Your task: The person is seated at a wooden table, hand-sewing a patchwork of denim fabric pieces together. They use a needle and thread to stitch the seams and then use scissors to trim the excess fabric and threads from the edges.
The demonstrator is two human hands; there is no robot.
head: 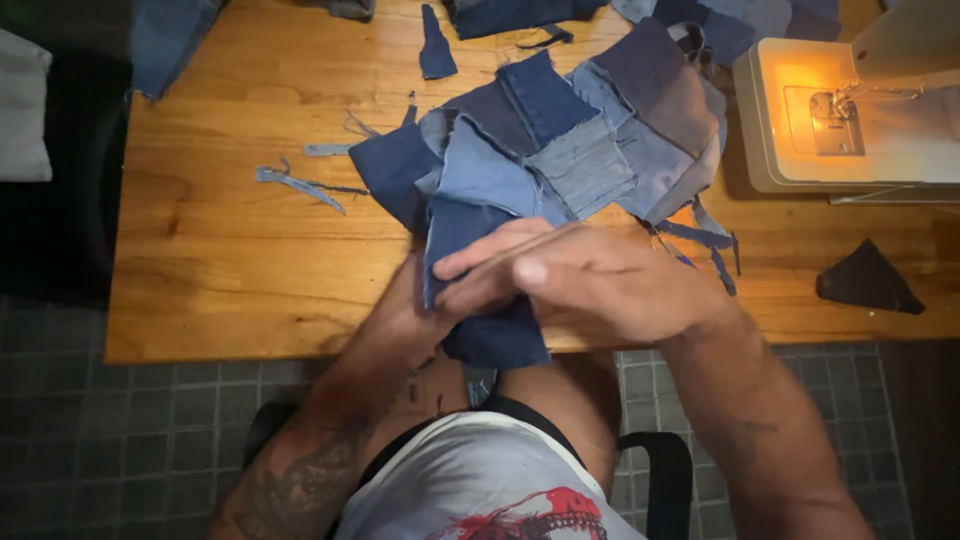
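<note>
Right hand (pixel 590 280) pinching the near edge of a denim patchwork piece (pixel 560 150) at the desk (pixel 230 260) front, left hand (pixel 425 300) gripping it from beneath – mostly hidden, denim scraps (pixel 300 182) left, lit sewing machine (pixel 850 120) right – dark triangular scrap (pixel 865 280) near it

No packages, labels, signs or screens show anywhere in this view. Nothing on the table or around it carries a readable panel or wrapper.

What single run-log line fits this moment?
hands: both on denim patchwork | surface: wooden table | nearby: sewing machine, scraps
</note>
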